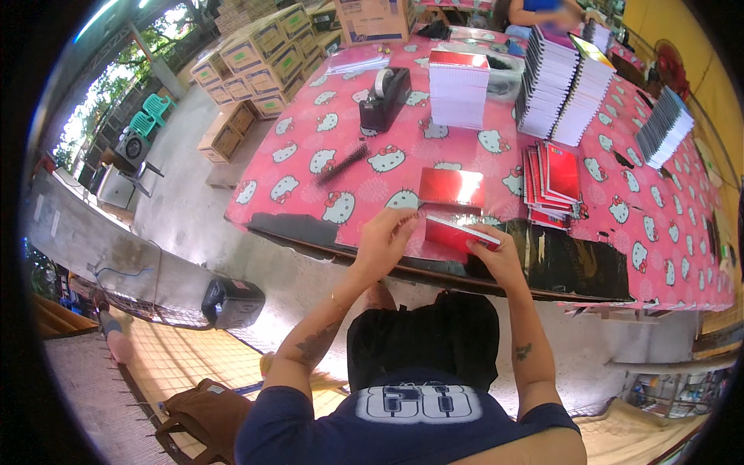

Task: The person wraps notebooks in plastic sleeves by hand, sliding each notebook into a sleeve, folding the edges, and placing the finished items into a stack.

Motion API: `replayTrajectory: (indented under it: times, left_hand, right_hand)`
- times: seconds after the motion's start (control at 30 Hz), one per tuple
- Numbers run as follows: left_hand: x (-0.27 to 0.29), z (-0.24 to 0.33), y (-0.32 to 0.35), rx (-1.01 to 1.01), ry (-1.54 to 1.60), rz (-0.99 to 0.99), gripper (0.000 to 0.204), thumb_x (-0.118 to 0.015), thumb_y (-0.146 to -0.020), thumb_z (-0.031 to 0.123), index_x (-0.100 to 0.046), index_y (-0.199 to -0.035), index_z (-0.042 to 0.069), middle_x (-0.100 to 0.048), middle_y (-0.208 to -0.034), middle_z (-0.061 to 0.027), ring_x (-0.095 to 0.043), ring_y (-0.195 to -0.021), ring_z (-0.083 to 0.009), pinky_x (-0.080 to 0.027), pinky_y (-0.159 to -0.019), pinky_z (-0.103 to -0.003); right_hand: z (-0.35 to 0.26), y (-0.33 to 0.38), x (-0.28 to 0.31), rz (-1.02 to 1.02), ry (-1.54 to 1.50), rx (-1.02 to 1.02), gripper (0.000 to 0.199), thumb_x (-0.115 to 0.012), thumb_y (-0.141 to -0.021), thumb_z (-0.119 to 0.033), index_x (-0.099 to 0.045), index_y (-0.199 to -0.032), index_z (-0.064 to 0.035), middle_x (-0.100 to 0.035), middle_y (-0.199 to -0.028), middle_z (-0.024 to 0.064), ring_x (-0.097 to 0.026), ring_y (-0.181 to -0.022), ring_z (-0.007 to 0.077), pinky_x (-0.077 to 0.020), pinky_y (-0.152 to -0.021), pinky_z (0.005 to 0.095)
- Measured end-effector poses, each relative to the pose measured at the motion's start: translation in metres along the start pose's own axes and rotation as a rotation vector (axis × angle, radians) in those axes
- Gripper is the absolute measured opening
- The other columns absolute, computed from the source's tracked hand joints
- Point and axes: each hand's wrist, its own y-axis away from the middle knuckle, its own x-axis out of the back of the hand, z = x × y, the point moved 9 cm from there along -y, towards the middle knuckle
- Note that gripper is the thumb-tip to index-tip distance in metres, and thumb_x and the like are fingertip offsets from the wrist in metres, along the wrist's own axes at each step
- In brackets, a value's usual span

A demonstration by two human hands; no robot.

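My right hand [496, 249] grips a small red notebook [453, 235] by its right end, thumb on top, just over the table's near edge. At the notebook's left end is my left hand [389, 239], its fingers pinched together; what they hold, if anything, is too small to make out. Just beyond both hands a red glossy cover [449, 186] lies flat and catches the light. To the right sits a loose pile of red spiral notebooks [554, 177]. Farther back stands a tall white paper block [457, 97] topped with a red cover.
A pink patterned cloth [310, 182] covers the table. On it are a black tape dispenser [385, 97], a dark brush [342, 164], tall stacks of spiral notebooks [549, 85] and another leaning row [664, 128]. Cartons [260, 58] are piled at the far left. Another person [554, 15] sits across.
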Motion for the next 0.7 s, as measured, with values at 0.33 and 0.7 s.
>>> replayTrajectory:
  times: [0.33, 0.7]
  left_hand:
    - [0.001, 0.002, 0.001, -0.047, -0.026, 0.051, 0.014, -0.069, -0.091, 0.007, -0.073, -0.103, 0.002, -0.069, -0.09, -0.0093, -0.066, -0.077, -0.0182, -0.051, -0.066, -0.028]
    - [-0.001, 0.007, -0.003, -0.13, -0.108, -0.043, 0.024, -0.07, -0.087, 0.003, -0.067, -0.111, 0.002, -0.067, -0.097, -0.0121, -0.067, -0.086, -0.025, -0.053, -0.072, -0.033]
  right_hand:
    - [0.001, 0.002, 0.0, -0.019, -0.006, -0.04, 0.028, -0.069, -0.089, 0.001, -0.07, -0.117, 0.0012, -0.068, -0.097, 0.0, -0.061, -0.091, 0.0082, -0.0502, -0.082, 0.0239]
    - [-0.007, 0.003, -0.003, -0.072, 0.034, -0.016, 0.028, -0.07, -0.089, -0.001, -0.07, -0.117, 0.0009, -0.068, -0.097, -0.0003, -0.06, -0.091, 0.0078, -0.0496, -0.084, 0.0239]
